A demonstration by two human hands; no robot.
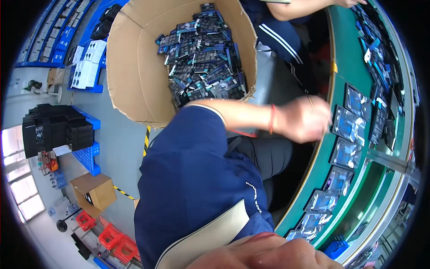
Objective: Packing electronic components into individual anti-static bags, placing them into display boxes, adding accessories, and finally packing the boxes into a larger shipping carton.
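Note:
My left hand (307, 119), a red cord round its wrist, reaches over the near edge of the green worktable (347, 49). It is smeared by motion, so I cannot see whether its fingers hold anything. Nearest to it is a flat, shiny clear-wrapped pack (348, 124) with dark edges and a blue middle. Several similar packs (339, 180) lie in a row along the table, reaching down toward the lower edge of the view. My right hand is out of view.
A large open cardboard box (134, 67) holds a heap of dark packages (204, 58). A co-worker's forearm (300, 9) reaches over the table at the top. Loose dark packages (380, 121) line the table's far side. Black stacks (58, 127) sit on a blue pallet at left.

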